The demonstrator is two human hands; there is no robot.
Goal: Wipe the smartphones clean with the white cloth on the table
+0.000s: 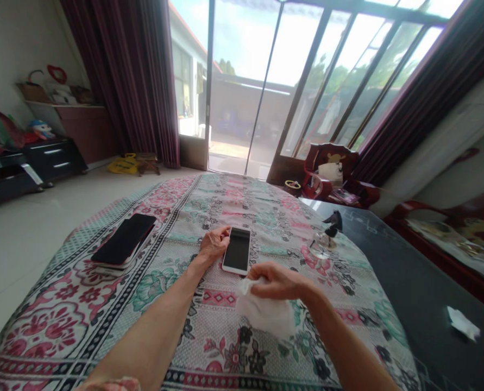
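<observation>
A white smartphone (237, 250) with a dark screen lies face up on the patterned tablecloth (262, 212). My left hand (215, 243) grips its left edge, fingers curled and thumb along the side. Just below the phone's lower right corner, my right hand (272, 279) is closed on a thin white tissue (266, 315), which hangs down over the cloth. Off to the left rests a stack of dark-screened devices (125, 241). A clear spray bottle (325, 239) with a black trigger head stands on the right part of the table.
A dark board-like surface (413, 282) adjoins the table on the right, with a crumpled white paper (463, 324) on it. A carved wooden chair (331, 168) stands beyond, near the glass doors. Black drawers (54, 157) and a yellow bag (123, 164) are at the left.
</observation>
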